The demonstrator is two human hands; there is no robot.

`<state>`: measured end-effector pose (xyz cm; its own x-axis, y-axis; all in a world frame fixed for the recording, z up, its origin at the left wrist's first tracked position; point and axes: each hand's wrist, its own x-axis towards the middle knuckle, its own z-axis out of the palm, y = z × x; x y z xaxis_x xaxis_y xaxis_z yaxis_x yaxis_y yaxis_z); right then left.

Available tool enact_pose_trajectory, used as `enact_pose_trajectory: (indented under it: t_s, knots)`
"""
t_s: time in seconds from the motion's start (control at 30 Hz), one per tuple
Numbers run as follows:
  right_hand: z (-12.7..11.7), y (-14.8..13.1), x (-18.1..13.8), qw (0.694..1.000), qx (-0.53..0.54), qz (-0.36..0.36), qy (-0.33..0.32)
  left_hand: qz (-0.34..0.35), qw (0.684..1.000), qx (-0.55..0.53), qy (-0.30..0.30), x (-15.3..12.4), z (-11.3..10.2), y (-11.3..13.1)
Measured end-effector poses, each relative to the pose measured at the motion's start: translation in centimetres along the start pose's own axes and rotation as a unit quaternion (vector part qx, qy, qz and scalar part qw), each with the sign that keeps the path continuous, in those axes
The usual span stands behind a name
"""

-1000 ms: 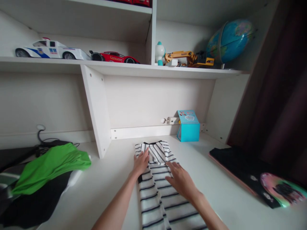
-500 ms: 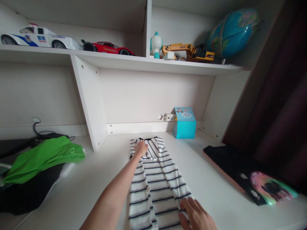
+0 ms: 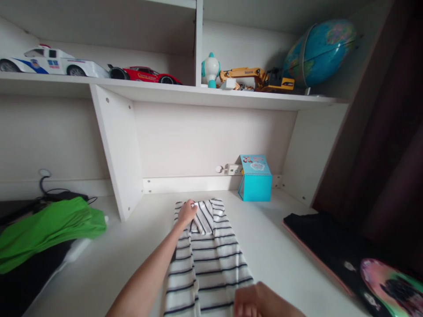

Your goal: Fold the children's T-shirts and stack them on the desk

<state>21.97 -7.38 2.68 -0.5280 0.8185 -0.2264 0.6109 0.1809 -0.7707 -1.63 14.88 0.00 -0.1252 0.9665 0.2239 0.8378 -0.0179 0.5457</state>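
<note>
A white shirt with dark stripes (image 3: 211, 259) lies lengthwise on the desk, its sides folded inward into a long strip. At its far end, my left hand (image 3: 187, 213) is closed on the fabric, beside a folded flap with slanting stripes. My right hand (image 3: 253, 300) is at the near right edge of the shirt, fingers curled in and closed on the cloth; it is slightly blurred and its fingertips are hidden. The shirt's near end runs out of the picture.
Right of the shirt lies a folded dark garment (image 3: 317, 237) with a colourful print. A green cloth (image 3: 56, 224) lies over dark things at left. Behind stands a blue desk calendar (image 3: 257, 187). Toy cars and a globe (image 3: 322, 53) sit on the shelf (image 3: 214, 97) above.
My left hand has shifted slightly left along the shirt's far end. My right hand has moved a little left and down, its fingers curling in. The view has tilted up slightly.
</note>
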Motion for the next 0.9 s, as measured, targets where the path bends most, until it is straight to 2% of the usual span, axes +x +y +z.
enact_pose_trajectory:
  t_s: [0.1,0.23,0.3,0.4,0.5,0.63,0.77,0.9]
  knots:
    - [-4.2,0.2,3.5,0.999,-0.002,-0.028,0.026,0.005,1.0,-0.003,0.013,-1.2,0.6,-1.1]
    - [-9.9,2.0,11.7,0.982,-0.085,0.013,0.17,0.022,0.998,-0.054,0.026,-1.9,0.7,-1.6]
    - [-11.7,3.2,15.9,0.972,-0.098,0.039,0.211,0.036,0.997,-0.06,0.029,-1.9,0.6,-1.6]
    - [-13.0,4.7,20.6,0.964,-0.103,0.065,0.237,0.067,0.996,-0.053,0.032,-2.0,0.5,-1.5]
    - [-13.5,5.6,23.5,0.968,-0.1,0.076,0.217,0.093,0.993,-0.063,0.028,-2.1,0.6,-1.3]
    - [-14.7,6.0,25.5,0.98,-0.1,0.092,0.143,0.12,0.99,-0.074,-0.005,-1.8,-0.2,-0.6]
    - [-16.7,5.9,26.7,0.987,-0.093,0.107,0.079,0.155,0.978,-0.089,-0.106,-1.5,-3.0,0.3]
    - [-17.5,5.7,27.4,0.987,-0.094,0.105,0.078,0.146,0.953,-0.177,-0.2,-1.4,-6.1,1.2]
